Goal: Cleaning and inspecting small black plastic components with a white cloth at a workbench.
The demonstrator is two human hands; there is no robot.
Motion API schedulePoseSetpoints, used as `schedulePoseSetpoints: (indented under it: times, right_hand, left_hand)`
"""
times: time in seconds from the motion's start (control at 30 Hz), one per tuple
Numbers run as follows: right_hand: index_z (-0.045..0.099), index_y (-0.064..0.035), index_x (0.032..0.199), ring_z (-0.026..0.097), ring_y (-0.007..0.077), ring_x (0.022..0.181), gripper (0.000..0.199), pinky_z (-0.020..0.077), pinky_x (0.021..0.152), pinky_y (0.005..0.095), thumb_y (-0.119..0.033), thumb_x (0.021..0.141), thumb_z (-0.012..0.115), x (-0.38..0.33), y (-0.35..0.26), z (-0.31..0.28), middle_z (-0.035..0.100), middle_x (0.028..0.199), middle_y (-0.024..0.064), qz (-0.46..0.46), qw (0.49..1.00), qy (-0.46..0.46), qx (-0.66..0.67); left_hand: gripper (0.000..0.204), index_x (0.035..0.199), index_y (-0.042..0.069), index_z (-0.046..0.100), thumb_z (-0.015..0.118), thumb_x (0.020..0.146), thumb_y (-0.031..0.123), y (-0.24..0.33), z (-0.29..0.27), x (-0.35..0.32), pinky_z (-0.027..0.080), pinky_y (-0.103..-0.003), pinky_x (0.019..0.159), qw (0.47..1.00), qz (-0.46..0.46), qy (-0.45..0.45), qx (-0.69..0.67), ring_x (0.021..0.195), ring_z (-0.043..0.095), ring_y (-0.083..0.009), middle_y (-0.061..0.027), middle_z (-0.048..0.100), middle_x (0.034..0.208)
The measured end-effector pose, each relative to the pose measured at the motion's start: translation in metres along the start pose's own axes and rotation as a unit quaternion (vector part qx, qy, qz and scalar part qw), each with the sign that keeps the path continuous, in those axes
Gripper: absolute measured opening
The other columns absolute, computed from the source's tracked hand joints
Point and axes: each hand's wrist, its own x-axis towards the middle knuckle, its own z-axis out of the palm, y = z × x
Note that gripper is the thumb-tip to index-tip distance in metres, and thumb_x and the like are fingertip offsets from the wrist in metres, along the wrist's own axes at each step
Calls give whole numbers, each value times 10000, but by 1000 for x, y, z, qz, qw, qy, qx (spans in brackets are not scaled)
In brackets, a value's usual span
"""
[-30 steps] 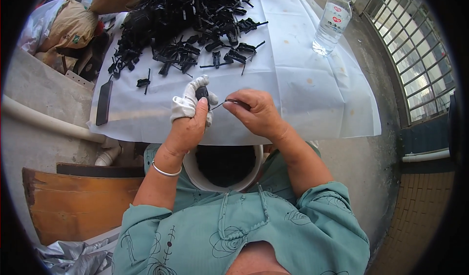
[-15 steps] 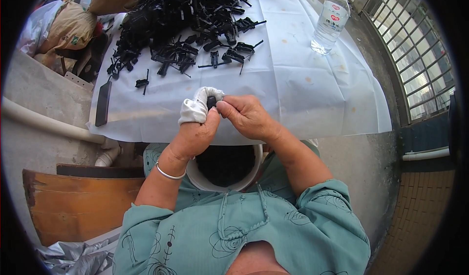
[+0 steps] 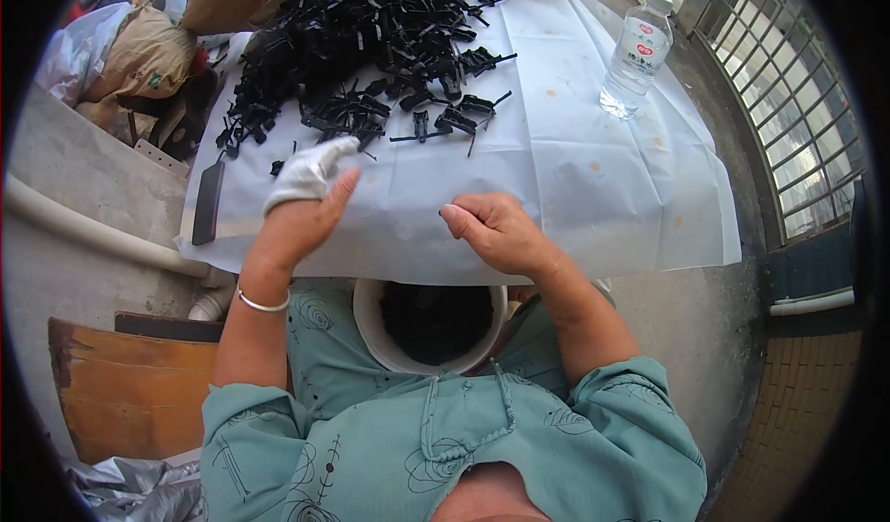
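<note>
Seated at a table under a white sheet (image 3: 575, 179), with a white bucket (image 3: 371, 323) held in the lap just below the sheet's near edge. Left hand (image 3: 301, 216) stretched up the sheet toward the heap of black plastic parts (image 3: 352, 31), fingers extended and fairly wide, the fingertips wrapped in a white cloth cover (image 3: 306, 171); nothing gripped as far as can be seen, and the cover's tip lies just short of the nearest loose parts (image 3: 348, 123). Right hand (image 3: 496, 230) resting on the sheet's near edge, straight above the bucket, curled into a loose fist; whether a small part sits inside cannot be told.

Judged from the lie of things: well short of finished. A dark mass shows inside the bucket, probably parts already dealt with, yet far more remains on the sheet beyond the hands.

Counts: one bucket; one heap of black parts, far too many and too tangled to count; a few stragglers lying singly toward the sheet's middle (image 3: 445, 119); one clear water bottle (image 3: 636, 54) standing upright toward the sheet's far right corner; one flat dark bar (image 3: 207, 202) at the sheet's left edge; one silver bangle (image 3: 260, 301) on the left wrist; a wooden board (image 3: 120, 383) left of the bucket
</note>
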Motion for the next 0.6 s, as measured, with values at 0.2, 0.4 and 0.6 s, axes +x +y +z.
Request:
schedulePoseSetpoints:
  times: [0.2,0.4,0.6]
  right_hand:
    - [515,-5,681,361,113,539,297,355,506,273,-197,907,517,10,11,9,411,546,41,-87,992,89,-19]
    - [483,-2,672,430,267,502,250,370,489,335,-137,870,552,13,13,-8,471,582,140,-122,942,255,-181]
    - [518,-13,731,536,327,579,158,413,534,380,-126,816,589,11,20,-17,545,631,146,-111,915,266,-282]
  left_hand:
    - [536,1272,51,454,504,873,404,-99,14,102,357,-333,969,987,-113,12,115,1143,489,-302,-197,522,1211]
    - [367,1033,69,608,553,807,352,-41,74,91,443,-379,795,997,-29,31,61,884,590,-322,-167,622,961]
    - [474,1125,9,567,590,819,370,-4,64,59,380,-340,941,993,100,-68,-7,1084,511,-319,-188,568,1133]
